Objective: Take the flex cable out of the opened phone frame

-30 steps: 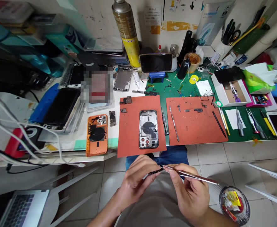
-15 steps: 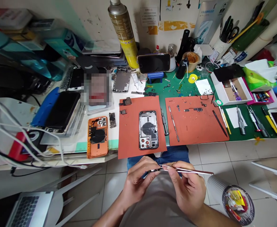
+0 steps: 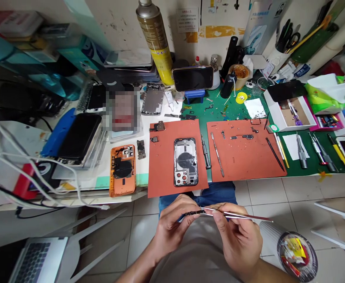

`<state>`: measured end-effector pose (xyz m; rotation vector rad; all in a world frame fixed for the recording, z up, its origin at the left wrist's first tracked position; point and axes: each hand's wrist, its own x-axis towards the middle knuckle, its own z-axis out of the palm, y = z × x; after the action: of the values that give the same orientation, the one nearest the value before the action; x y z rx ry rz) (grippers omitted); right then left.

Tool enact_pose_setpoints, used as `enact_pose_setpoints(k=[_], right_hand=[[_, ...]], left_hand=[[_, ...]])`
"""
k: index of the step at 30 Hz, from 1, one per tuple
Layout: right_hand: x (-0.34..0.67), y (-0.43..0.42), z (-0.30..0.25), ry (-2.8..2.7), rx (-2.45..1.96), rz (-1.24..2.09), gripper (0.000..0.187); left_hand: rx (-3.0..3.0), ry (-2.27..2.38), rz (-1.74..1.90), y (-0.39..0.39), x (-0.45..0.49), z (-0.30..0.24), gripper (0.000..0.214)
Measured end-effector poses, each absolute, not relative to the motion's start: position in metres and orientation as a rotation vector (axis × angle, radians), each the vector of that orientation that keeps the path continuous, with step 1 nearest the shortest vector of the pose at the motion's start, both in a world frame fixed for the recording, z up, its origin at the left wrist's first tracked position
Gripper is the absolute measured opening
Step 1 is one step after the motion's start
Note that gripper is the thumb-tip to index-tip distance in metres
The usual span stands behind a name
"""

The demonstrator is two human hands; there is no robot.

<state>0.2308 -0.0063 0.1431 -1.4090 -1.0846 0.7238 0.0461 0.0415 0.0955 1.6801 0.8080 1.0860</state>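
Above my lap, my left hand (image 3: 174,226) pinches a thin, dark small part (image 3: 191,213), seen edge-on; its exact kind is unclear. My right hand (image 3: 239,237) is closed around a pair of metal tweezers (image 3: 250,217). The tweezer tips point left and meet the dark part near my left fingers. Beyond my hands, an opened phone housing (image 3: 186,159) lies on the left orange mat (image 3: 160,173), with small camera-like modules (image 3: 160,125) at that mat's far corner. To the left lie an orange phone shell (image 3: 123,169) and a small circuit board (image 3: 141,149).
A screwdriver (image 3: 206,151) and a metal pry tool (image 3: 217,154) lie between the mats. Tiny parts dot the right mat (image 3: 249,165). A phone on a blue stand (image 3: 193,78) faces me. A bin (image 3: 296,253) stands at lower right, cables (image 3: 45,169) at left.
My right hand has shifted slightly right and down with the tweezers. The dark part now shows more edge-on in my left hand. The whole view has shifted a little.
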Motion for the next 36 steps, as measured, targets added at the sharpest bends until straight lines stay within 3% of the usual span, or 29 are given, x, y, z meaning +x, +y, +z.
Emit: enact_pose_setpoints(k=[7, 23, 36], right_hand=[[0.2306, -0.0064, 0.1379, -1.208, -1.38, 0.688, 0.02], [0.2298, -0.0053, 0.1374, -1.108, -1.46, 0.703, 0.009], [0.2336, -0.002, 0.1368, -1.24, -1.403, 0.679, 0.023]], left_hand=[[1.68, 0.805, 1.088, 0.0421, 0.0456, 0.0949, 0.019], [1.513, 0.869, 1.067, 0.0415, 0.0501, 0.0897, 0.007], [1.511, 0.858, 1.05, 0.0419, 0.0523, 0.091, 0.009]])
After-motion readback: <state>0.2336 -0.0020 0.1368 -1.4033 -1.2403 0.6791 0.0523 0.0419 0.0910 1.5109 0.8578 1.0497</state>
